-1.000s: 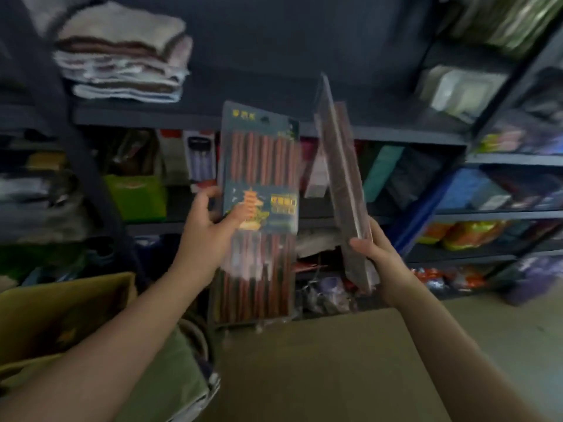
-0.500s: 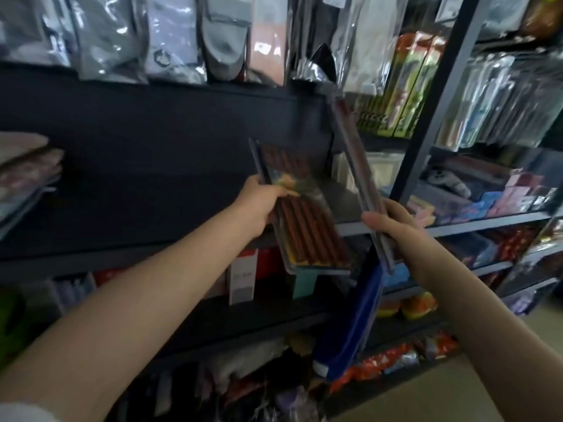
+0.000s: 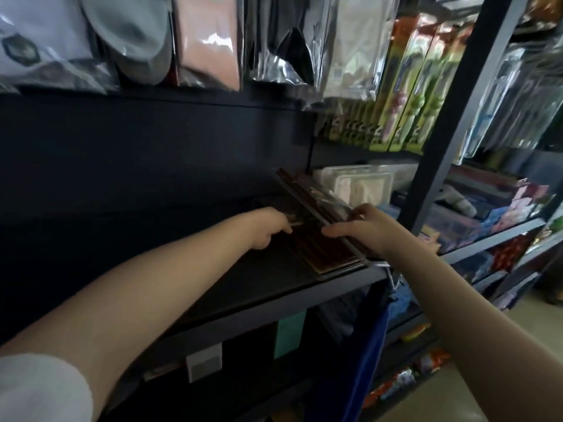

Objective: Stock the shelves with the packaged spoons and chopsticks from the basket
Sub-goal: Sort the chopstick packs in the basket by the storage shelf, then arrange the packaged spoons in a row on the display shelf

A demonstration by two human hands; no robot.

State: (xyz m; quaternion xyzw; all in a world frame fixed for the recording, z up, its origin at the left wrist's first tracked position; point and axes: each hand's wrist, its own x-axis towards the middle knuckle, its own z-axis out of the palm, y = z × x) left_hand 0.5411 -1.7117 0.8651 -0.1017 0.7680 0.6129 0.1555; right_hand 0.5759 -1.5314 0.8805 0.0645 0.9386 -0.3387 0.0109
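Center frame, chopstick packs point(image 3: 323, 239) lie on the dark shelf point(image 3: 274, 287), right hand point(image 3: 362, 229) pinching the top pack's edge, left hand point(image 3: 268, 228) curled, grip unclear; likely light, stiff, slick plastic, best held by edges.

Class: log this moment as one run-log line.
stage: shelving | left hand: on flat chopstick packs | right hand: holding tilted pack | shelf: dark
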